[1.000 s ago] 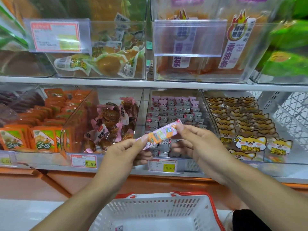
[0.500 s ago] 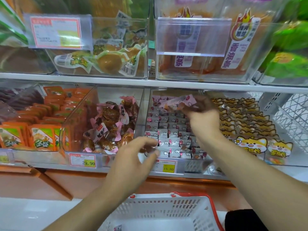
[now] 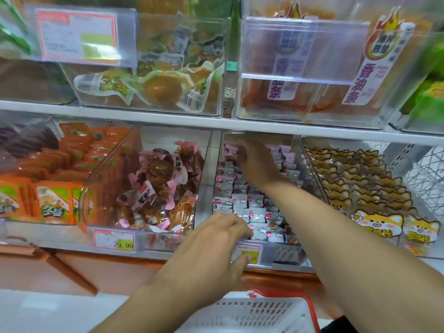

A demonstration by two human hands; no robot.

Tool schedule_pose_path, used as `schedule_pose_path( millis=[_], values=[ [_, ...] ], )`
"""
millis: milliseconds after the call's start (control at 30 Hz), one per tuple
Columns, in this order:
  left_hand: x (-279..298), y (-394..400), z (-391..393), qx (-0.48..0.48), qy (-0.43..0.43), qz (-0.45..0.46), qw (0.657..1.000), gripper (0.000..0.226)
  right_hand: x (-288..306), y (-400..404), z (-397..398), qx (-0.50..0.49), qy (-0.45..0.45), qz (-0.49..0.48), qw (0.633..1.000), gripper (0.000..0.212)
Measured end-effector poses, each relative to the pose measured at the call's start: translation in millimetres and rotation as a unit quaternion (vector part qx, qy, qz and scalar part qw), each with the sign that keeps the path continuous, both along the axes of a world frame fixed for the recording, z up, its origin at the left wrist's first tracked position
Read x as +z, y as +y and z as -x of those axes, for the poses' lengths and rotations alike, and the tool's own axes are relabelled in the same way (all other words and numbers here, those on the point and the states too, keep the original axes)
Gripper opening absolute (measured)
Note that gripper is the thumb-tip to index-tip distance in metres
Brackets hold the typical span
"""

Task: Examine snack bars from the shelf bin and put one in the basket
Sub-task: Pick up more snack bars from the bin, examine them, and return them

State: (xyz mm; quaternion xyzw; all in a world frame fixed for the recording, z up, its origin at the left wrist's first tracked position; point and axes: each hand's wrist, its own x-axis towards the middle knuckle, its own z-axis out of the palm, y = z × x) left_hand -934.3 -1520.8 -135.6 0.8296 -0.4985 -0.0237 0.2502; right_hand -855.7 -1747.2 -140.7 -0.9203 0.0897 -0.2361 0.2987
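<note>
The clear shelf bin (image 3: 286, 254) on the lower shelf holds rows of small pink-and-white snack bars (image 3: 242, 203). My right hand (image 3: 257, 164) reaches deep into the back of this bin, palm down, fingers curled among the rear packs. A pink wrapper shows at its fingertips, but blur hides whether the fingers grip it. My left hand (image 3: 211, 246) hovers at the bin's front edge with its fingers spread, the tips near the front row of bars and nothing in it. The white basket (image 3: 252, 313) with a red rim sits below my arms.
Left of the bin is a bin of brown snacks in pink wrappers (image 3: 156, 183), then orange packets (image 3: 55, 195). To the right lie cat-face packets (image 3: 374, 222). The upper shelf edge (image 3: 168, 118) hangs just above my right hand. Price tags (image 3: 114, 240) line the shelf front.
One second ago both hands held a pink-orange bar in front of the bins. My left hand let go and moved to the bin's front; my right carried the bar into the back.
</note>
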Motion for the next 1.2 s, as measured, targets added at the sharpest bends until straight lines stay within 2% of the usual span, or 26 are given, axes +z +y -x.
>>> schedule_pose_path(
  millis=[67,133,300,367,500,633,767,833,933,1033,1067,1133,1200],
  values=[
    [-1,-1,2,0.000,0.005,-0.002,1.000,0.043,-3,-2,-8,-0.010,0.068,0.117,0.991,0.031],
    [-2,-3,3,0.003,0.006,-0.003,1.000,0.044,-4,-2,-13,-0.032,0.119,0.173,0.977,0.036],
    [-2,-4,4,0.012,-0.001,0.006,1.000,0.041,6,6,-28,-0.091,0.045,0.075,0.992,0.030],
    [-2,-4,4,0.013,0.005,0.007,1.000,0.040,6,7,-34,-0.120,0.025,0.093,0.988,0.029],
    [-2,-6,0,0.032,0.022,0.015,0.999,0.037,-8,8,-40,-0.126,0.062,0.178,0.974,0.026],
    [-2,-10,-1,0.044,0.030,0.019,0.998,0.035,-6,8,-43,-0.151,0.036,0.130,0.979,0.017],
    [-2,-12,1,0.072,0.054,0.031,0.995,0.035,1,11,-36,-0.135,0.018,0.110,0.985,0.020],
    [0,-12,2,0.090,0.069,0.051,0.992,0.031,11,10,-37,-0.136,-0.003,0.060,0.989,0.022],
    [5,-10,2,0.118,0.083,0.083,0.986,0.022,29,11,-36,-0.152,-0.035,-0.066,0.986,0.017],
    [14,-9,1,0.158,0.126,0.139,0.969,0.018,43,23,-12,-0.167,-0.092,-0.223,0.956,0.018],
    [18,-8,1,0.179,0.167,0.168,0.955,0.019,47,28,-4,-0.160,-0.127,-0.287,0.936,0.020],
    [26,-6,-2,0.213,0.295,0.238,0.900,0.023,50,34,12,-0.177,-0.166,-0.373,0.896,0.023],
    [34,-1,-8,0.240,0.394,0.296,0.837,0.026,49,43,34,-0.206,-0.140,-0.408,0.878,0.020]
  ],
)
